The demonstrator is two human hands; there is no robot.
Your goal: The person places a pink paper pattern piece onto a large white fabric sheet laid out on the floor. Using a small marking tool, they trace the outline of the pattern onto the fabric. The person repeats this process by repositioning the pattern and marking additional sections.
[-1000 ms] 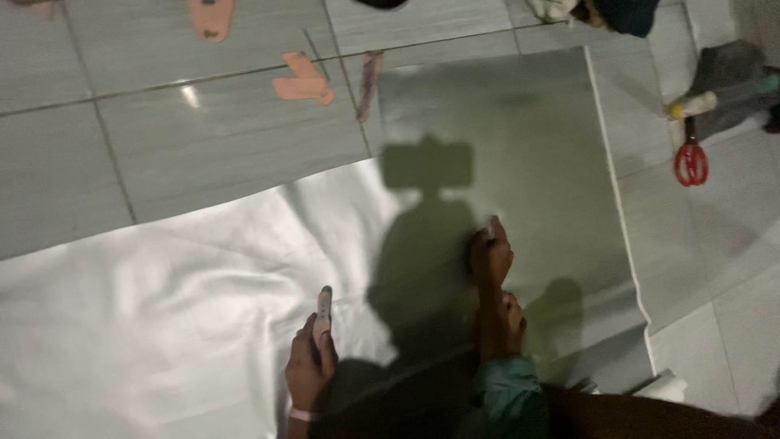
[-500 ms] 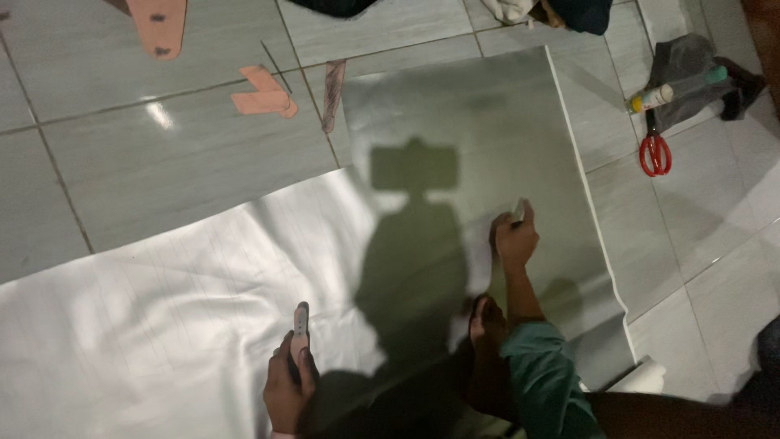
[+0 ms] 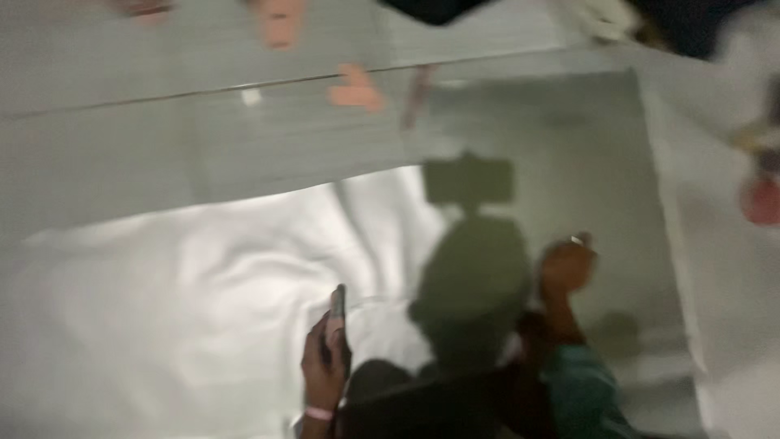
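My left hand [image 3: 325, 358] is closed around a slim dark tool [image 3: 336, 307], thumb along its side, so the tip stands up and forward off the white cloth [image 3: 179, 276] that lies spread on the tiled floor [image 3: 162, 154]; held upright like this it seems ready to meet the fabric, though the blur keeps me from telling what kind of tool it is. The wrist comes in from below, a pink band [image 3: 318, 413] round it, forearm nearly straight up the frame. My right hand [image 3: 566, 264] reaches further out, arm in a teal sleeve [image 3: 581, 394] stretched long, and pinches something small and pale at its fingertips just over the grey sheet [image 3: 569, 146], which lies flat beside the cloth and partly overlaps it; the hand looks set there to pin or mark that sheet. My shadow [image 3: 471, 260] falls between both hands. Pinkish scraps [image 3: 356, 88] lie well apart on the tiles, and a red object [image 3: 762, 199] shows at the far right, too smeared to name.
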